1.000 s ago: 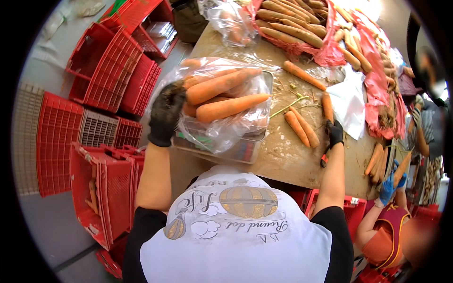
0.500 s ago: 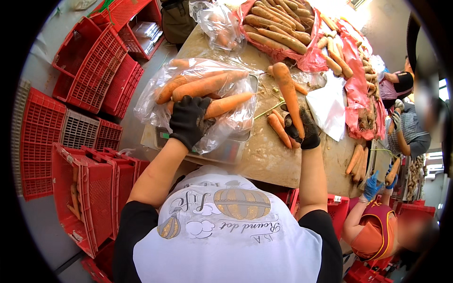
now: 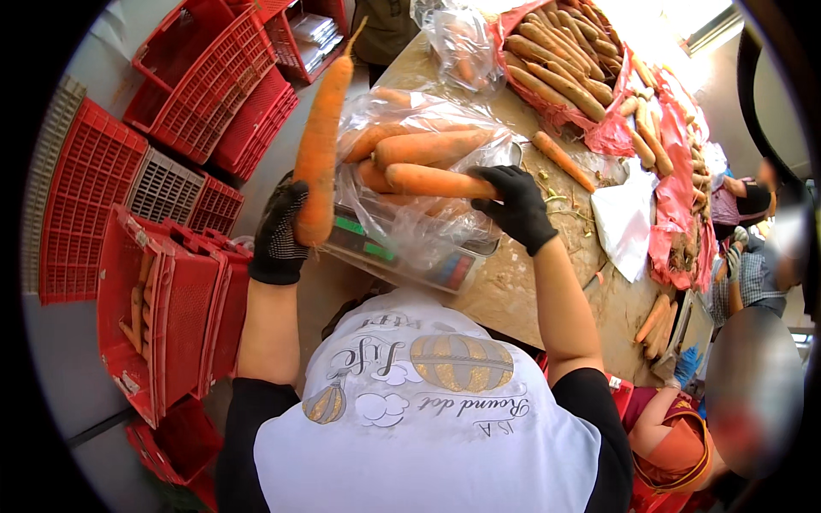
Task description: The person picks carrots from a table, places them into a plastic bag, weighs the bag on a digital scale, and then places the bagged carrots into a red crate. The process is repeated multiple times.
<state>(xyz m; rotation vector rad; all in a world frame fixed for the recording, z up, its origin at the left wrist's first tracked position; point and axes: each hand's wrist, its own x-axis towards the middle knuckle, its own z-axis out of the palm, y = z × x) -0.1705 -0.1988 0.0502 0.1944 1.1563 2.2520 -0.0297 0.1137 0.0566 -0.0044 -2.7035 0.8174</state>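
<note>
A long carrot (image 3: pixel 321 150), thin root end upward, stands in my left hand (image 3: pixel 280 231), closed round its thick end to the left of the scale. My right hand (image 3: pixel 517 205), in a black glove like the left, is closed on the right end of another carrot (image 3: pixel 438 181). That carrot lies at the mouth of a clear plastic bag (image 3: pixel 410 227), where several more carrots rest. Under the bag is a scale (image 3: pixel 359 244) with a green-lit display, partly covered by the plastic.
Red crates (image 3: pixel 175 316) stand stacked at the left. A pink sack of carrots (image 3: pixel 564 60) and a white bag (image 3: pixel 624 218) lie on the dirty table (image 3: pixel 530 291). One loose carrot (image 3: pixel 563 161) lies beyond my right hand. Co-workers (image 3: pixel 676 436) are at the right.
My left hand has left the bag and now holds a carrot up at the left. My right hand has moved left from the table to the bag's carrots. The view has shifted.
</note>
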